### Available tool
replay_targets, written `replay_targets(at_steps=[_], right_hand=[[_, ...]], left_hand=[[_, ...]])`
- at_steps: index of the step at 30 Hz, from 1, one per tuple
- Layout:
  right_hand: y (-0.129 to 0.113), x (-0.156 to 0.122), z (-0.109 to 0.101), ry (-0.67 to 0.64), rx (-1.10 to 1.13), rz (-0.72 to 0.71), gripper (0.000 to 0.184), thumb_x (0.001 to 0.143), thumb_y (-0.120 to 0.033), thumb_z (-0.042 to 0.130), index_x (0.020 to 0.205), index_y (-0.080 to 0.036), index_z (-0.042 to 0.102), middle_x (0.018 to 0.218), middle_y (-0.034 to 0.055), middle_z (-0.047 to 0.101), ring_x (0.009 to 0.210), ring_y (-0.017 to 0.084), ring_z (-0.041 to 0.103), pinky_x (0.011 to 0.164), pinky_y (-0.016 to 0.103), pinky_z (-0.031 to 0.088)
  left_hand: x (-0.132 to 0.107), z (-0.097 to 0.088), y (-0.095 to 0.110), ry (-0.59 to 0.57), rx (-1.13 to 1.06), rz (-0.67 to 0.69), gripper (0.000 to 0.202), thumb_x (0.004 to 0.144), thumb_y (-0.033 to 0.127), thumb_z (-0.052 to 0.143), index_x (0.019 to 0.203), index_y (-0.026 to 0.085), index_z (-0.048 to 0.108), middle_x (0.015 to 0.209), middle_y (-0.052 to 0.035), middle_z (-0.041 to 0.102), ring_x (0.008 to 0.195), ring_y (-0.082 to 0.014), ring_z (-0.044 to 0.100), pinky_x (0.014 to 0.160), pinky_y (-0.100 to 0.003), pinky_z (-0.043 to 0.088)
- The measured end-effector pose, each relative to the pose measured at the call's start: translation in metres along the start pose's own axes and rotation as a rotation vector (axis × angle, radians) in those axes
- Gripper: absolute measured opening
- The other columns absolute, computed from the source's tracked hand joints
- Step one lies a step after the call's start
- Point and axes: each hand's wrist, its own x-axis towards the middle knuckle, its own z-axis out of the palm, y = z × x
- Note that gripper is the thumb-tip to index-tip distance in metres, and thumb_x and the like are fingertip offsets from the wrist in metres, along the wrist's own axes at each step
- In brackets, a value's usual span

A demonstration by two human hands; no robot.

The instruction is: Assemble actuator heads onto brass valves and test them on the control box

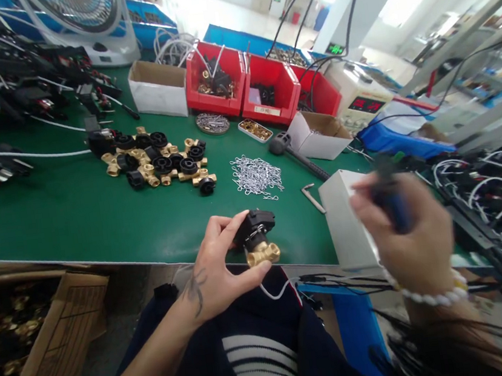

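Note:
My left hand (223, 255) is closed around a brass valve with a black actuator (260, 235) at the table's front edge. A white cable (276, 295) hangs below it. Off to the right, my right hand (410, 235) is raised over a pale metal box (349, 218), its fingers wrapped round a dark blue and black handled tool (393, 204); motion blur hides its exact kind. A heap of silver spring clips (256, 176) lies beyond the valve. To its left sit several brass valve bodies with black caps (163, 162).
Red bins (217, 103) line the back, with a white carton (160, 95) beside them. A black mallet (297, 155) and a bent metal piece (313, 198) lie near the metal box. Cabled black units crowd both sides. A cardboard box (62, 333) stands at lower left.

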Motion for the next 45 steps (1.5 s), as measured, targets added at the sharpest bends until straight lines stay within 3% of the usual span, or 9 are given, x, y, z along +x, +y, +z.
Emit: replay_targets(at_steps=[3, 7, 9, 14, 19, 27, 32, 38, 45], right_hand=[[-0.001, -0.005, 0.008, 0.332, 0.127, -0.015, 0.01, 0.094, -0.021, 0.052, 0.102, -0.027, 0.05, 0.08, -0.002, 0.048, 0.062, 0.014, 0.052, 0.062, 0.029, 0.047], [0.003, -0.014, 0.015, -0.289, -0.033, -0.125, 0.015, 0.083, -0.014, 0.057, 0.094, -0.024, 0.057, 0.077, -0.0004, 0.059, 0.062, 0.016, 0.057, 0.056, 0.028, 0.046], [0.005, -0.012, 0.01, -0.39, -0.076, -0.09, 0.016, 0.081, -0.014, 0.058, 0.093, -0.023, 0.06, 0.078, 0.0008, 0.063, 0.064, 0.017, 0.06, 0.059, 0.029, 0.049], [0.002, -0.011, 0.009, 0.19, 0.052, 0.059, 0.011, 0.093, -0.024, 0.053, 0.103, -0.026, 0.052, 0.084, 0.0015, 0.058, 0.067, 0.017, 0.058, 0.064, 0.032, 0.05], [0.004, -0.021, 0.021, -0.465, -0.068, 0.036, 0.01, 0.086, -0.021, 0.055, 0.095, -0.022, 0.059, 0.072, -0.0001, 0.063, 0.06, 0.017, 0.061, 0.055, 0.028, 0.047], [0.022, 0.007, 0.018, -0.781, -0.672, -0.028, 0.054, 0.077, -0.048, 0.078, 0.112, -0.01, 0.066, 0.11, 0.0228, 0.068, 0.101, 0.038, 0.068, 0.081, 0.048, 0.055], [0.001, 0.031, 0.02, -0.775, -0.275, -0.262, 0.02, 0.095, -0.036, 0.062, 0.1, -0.017, 0.066, 0.101, 0.0092, 0.07, 0.092, 0.021, 0.067, 0.081, 0.032, 0.052], [-0.022, 0.029, 0.025, -0.791, -0.281, -0.536, 0.025, 0.102, -0.027, 0.05, 0.083, -0.017, 0.063, 0.072, 0.0022, 0.064, 0.065, 0.014, 0.057, 0.058, 0.026, 0.034], [-0.009, 0.071, 0.019, -0.829, -0.308, -0.281, 0.023, 0.098, -0.037, 0.057, 0.088, -0.018, 0.067, 0.086, 0.0044, 0.071, 0.076, 0.016, 0.064, 0.069, 0.027, 0.044]], left_hand=[[0.0, 0.0, -0.001, 0.003, 0.018, 0.019, 0.071, 0.079, 0.035, 0.073, 0.144, 0.022, 0.047, 0.116, -0.0071, 0.048, 0.111, -0.0229, 0.056, 0.093, -0.042, 0.058], [0.001, -0.001, -0.002, -0.02, 0.012, -0.003, 0.07, 0.079, 0.036, 0.073, 0.143, 0.02, 0.048, 0.114, -0.0069, 0.048, 0.109, -0.0229, 0.057, 0.094, -0.043, 0.059], [0.002, -0.002, -0.002, -0.017, -0.004, -0.003, 0.069, 0.079, 0.036, 0.073, 0.142, 0.021, 0.049, 0.113, -0.0065, 0.048, 0.108, -0.0224, 0.058, 0.092, -0.042, 0.06], [0.001, 0.0, -0.006, 0.003, -0.008, 0.039, 0.069, 0.079, 0.036, 0.073, 0.143, 0.025, 0.049, 0.114, -0.0062, 0.049, 0.109, -0.0226, 0.057, 0.09, -0.041, 0.06], [0.001, -0.001, -0.004, 0.0, 0.006, 0.004, 0.068, 0.079, 0.037, 0.072, 0.142, 0.026, 0.049, 0.114, -0.0061, 0.049, 0.109, -0.0231, 0.058, 0.091, -0.043, 0.06], [-0.001, 0.008, -0.002, 0.065, 0.034, 0.031, 0.069, 0.079, 0.038, 0.073, 0.142, 0.024, 0.047, 0.119, -0.0067, 0.049, 0.112, -0.0228, 0.057, 0.094, -0.041, 0.059], [0.003, 0.012, 0.002, 0.026, 0.129, 0.088, 0.069, 0.079, 0.037, 0.073, 0.141, 0.018, 0.047, 0.117, -0.0088, 0.05, 0.11, -0.0241, 0.057, 0.094, -0.046, 0.057], [0.004, 0.013, 0.004, 0.032, 0.192, 0.139, 0.068, 0.078, 0.036, 0.071, 0.139, 0.016, 0.048, 0.115, -0.0097, 0.051, 0.106, -0.0237, 0.058, 0.094, -0.042, 0.056], [0.004, 0.016, 0.002, 0.033, 0.251, 0.186, 0.069, 0.079, 0.036, 0.071, 0.139, 0.013, 0.048, 0.117, -0.0112, 0.051, 0.108, -0.0237, 0.057, 0.096, -0.04, 0.055]])
